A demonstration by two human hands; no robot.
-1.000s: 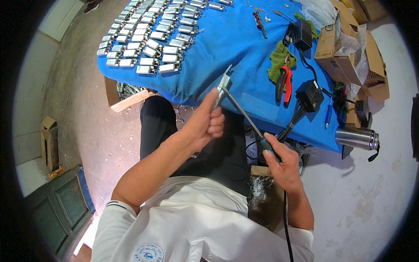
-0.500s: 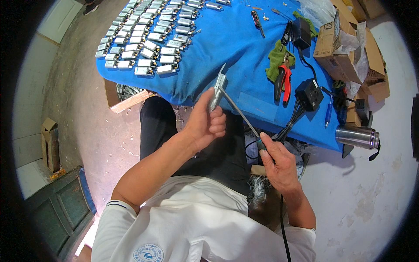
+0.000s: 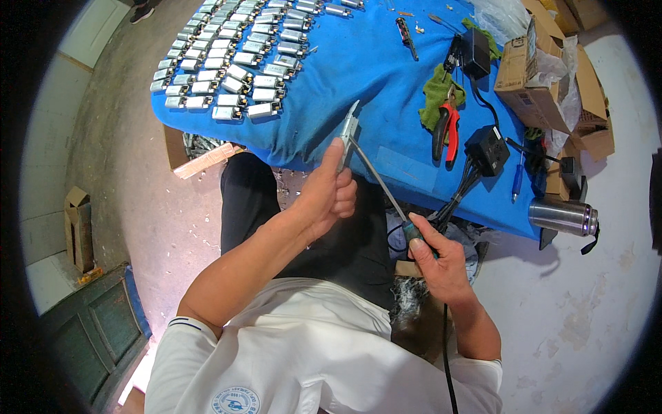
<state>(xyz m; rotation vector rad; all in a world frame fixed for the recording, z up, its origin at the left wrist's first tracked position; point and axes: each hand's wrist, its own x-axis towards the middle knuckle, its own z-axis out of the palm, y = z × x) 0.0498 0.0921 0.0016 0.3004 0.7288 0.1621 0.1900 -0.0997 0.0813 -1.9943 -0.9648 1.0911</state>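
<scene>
Between the thumb and fingers of my left hand (image 3: 326, 196) a slim silver metal piece (image 3: 349, 130) stands nearly upright, just off the table's front edge. My right hand (image 3: 443, 263) is closed round the dark green handle (image 3: 412, 228) of a long-shafted tool (image 3: 381, 181). The tip of its straight metal shaft meets the right side of the metal piece. A black cord (image 3: 449, 372) runs below my right wrist; whether it joins the tool is hidden. My fingers cover the lower end of the metal piece.
Rows of small silver metal units (image 3: 227, 83) lie at the far left of the blue-covered table (image 3: 345, 62). To the right are red-handled pliers (image 3: 452, 134), a green cloth (image 3: 436, 93), black adapters (image 3: 487, 150), a blue pen (image 3: 517, 183), a steel flask (image 3: 562, 217) and a cardboard box (image 3: 517, 90).
My left thumb has shifted slightly up along the metal piece. The tool's handle has dropped a little with my right hand, and its shaft still touches the piece.
</scene>
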